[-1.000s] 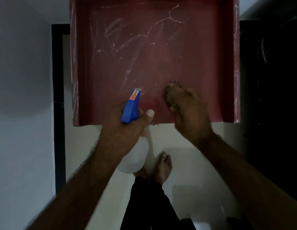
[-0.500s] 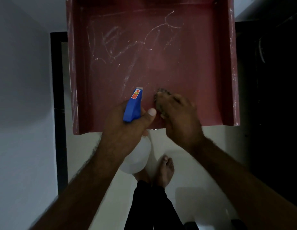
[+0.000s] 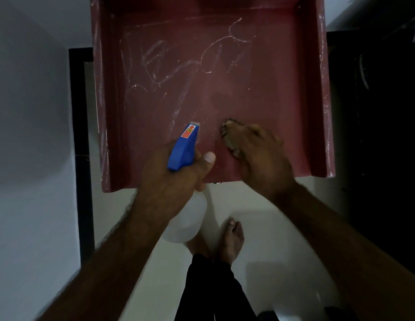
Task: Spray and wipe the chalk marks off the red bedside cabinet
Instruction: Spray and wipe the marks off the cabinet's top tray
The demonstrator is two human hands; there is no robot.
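At the near edge of the red cabinet (image 3: 271,93), our left hand (image 3: 176,181) grips the spray bottle (image 3: 184,147), nozzle forward; our right hand (image 3: 264,163) curls round a cloth (image 3: 227,137) pressed on top. Chalk marks (image 3: 169,66) lie beyond.

Surfaces at the red cabinet, in dim light.

Smooth red cabinet top (image 3: 260,66) with a low satin sheen. Its raised side rims are scuffed and flecked white. Dry, powdery chalk marks (image 3: 169,72), matt white, smear to a pale haze toward the middle. Body of the spray bottle (image 3: 185,223) is frosted translucent white plastic, smooth. Its trigger head (image 3: 182,149) is hard blue plastic, faceted and faintly glossy, and carries a red-orange printed label (image 3: 189,132). The rag (image 3: 227,140) under the right hand (image 3: 264,163) is blurred, possibly a coarse patterned cloth. Pale floor (image 3: 271,228) is smooth and glossy, with soft reflections. Black trousers (image 3: 209,286) are matt cloth.
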